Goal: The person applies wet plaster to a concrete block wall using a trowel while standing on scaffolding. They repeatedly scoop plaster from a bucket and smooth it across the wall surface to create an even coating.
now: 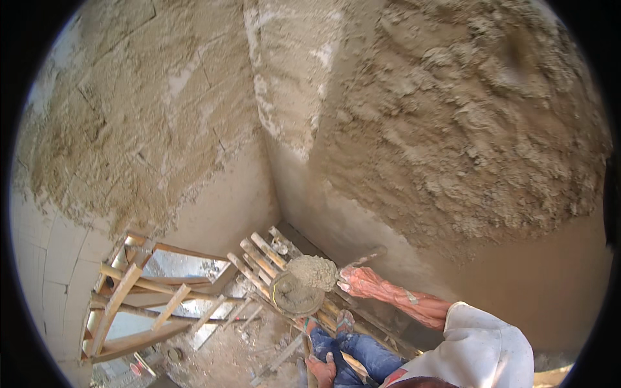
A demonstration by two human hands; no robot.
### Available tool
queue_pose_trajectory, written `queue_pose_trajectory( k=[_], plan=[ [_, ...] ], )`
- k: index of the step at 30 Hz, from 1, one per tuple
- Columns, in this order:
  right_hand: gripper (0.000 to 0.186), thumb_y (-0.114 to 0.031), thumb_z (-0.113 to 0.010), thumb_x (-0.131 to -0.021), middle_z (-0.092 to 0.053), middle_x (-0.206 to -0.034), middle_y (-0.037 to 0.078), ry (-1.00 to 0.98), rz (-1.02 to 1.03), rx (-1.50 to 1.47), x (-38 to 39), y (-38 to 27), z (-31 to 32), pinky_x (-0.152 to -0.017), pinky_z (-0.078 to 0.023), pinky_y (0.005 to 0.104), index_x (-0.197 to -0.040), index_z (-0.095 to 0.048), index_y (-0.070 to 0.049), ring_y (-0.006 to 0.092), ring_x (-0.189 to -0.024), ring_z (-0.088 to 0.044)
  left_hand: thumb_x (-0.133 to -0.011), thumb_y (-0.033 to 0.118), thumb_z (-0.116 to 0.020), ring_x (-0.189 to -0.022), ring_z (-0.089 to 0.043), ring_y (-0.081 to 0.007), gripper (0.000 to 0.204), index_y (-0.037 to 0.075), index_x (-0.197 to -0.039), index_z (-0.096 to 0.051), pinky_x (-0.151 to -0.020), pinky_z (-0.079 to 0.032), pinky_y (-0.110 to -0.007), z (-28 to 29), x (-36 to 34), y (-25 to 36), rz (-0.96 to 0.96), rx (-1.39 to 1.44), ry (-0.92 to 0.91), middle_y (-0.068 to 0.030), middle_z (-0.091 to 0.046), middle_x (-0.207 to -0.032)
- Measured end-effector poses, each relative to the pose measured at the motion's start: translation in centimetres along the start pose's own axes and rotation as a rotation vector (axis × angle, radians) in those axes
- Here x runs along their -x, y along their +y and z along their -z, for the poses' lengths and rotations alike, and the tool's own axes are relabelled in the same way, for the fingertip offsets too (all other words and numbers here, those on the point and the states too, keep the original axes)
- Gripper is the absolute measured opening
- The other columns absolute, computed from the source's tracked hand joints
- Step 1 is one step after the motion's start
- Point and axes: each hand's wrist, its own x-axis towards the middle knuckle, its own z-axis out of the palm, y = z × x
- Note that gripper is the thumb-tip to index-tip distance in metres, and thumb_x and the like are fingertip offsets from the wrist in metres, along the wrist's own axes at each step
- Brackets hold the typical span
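Observation:
My right hand, at the end of an outstretched arm, is closed around the handle end of a trowel. A thick heap of wet grey mortar covers the trowel's blade and hides its shape. The load hangs over the far right rim of a round, dark pan that has more mortar in it. Close to my bent knee, against the blue jeans, rests my left hand. It looks empty, with its fingers loosely extended and partly hidden.
Wooden poles form a narrow platform under the pan and my sandalled feet. The right wall carries rough wet plaster; the left wall is thinly coated. A timber frame stands at the lower left above debris-strewn ground.

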Motion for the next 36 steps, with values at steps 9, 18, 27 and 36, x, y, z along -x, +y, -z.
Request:
queue_pose_trajectory(
  k=[9, 18, 27, 36],
  plan=[
    [0.035, -0.034, -0.068, -0.102, -0.070, -0.080, 0.011, 0.088, 0.230, -0.287, -1.7, -24.7, 42.5, -0.060, -0.052, 0.0370, -0.112, -0.067, 0.000, 0.0179, -0.066, -0.069, -0.080, 0.044, -0.080, -0.108, -0.064, -0.0511, 0.074, -0.016, -0.120, -0.063, -0.102, -0.047, -0.054, 13.2, -9.0, 0.1, -0.503, -0.200, 0.186, -0.0352, -0.068, -0.114],
    [0.027, -0.029, -0.058, -0.107, -0.061, -0.071, 0.000, 0.414, 0.051, -0.910, 0.6, -19.0, 66.4, -0.034, -0.044, 0.0190, -0.106, -0.067, -0.003, 0.0049, -0.048, -0.054, -0.078, 0.026, -0.073, -0.086, -0.068, -0.0485, 0.039, -0.010, -0.095, -0.071, -0.075, -0.052, -0.053, 18.6, -10.5, 2.2, -0.251, 0.004, 0.216, -0.0308, -0.071, -0.090],
    [0.021, -0.027, -0.065, -0.103, -0.052, -0.063, -0.004, 0.893, -0.555, -0.869, 21.4, -12.3, 50.3, -0.038, -0.040, 0.0218, -0.091, -0.061, -0.010, 0.0057, -0.045, -0.048, -0.077, 0.018, -0.070, -0.061, -0.064, -0.0451, 0.019, 0.004, -0.065, -0.068, -0.055, -0.047, -0.052, 19.1, -8.3, -4.2, -0.621, -0.150, 0.161, -0.0221, -0.067, -0.067],
    [0.008, -0.015, -0.062, -0.097, -0.057, -0.066, 0.004, 0.261, -1.460, -1.044, 29.6, -3.1, 0.4, -0.039, -0.045, 0.0352, -0.092, -0.060, -0.008, 0.0170, -0.047, -0.054, -0.089, 0.032, -0.069, -0.097, -0.072, -0.0465, 0.041, -0.007, -0.097, -0.073, -0.078, -0.055, -0.050, 13.3, -8.9, -2.7, -0.123, 0.104, -0.156, -0.0319, -0.073, -0.094]
  ],
)
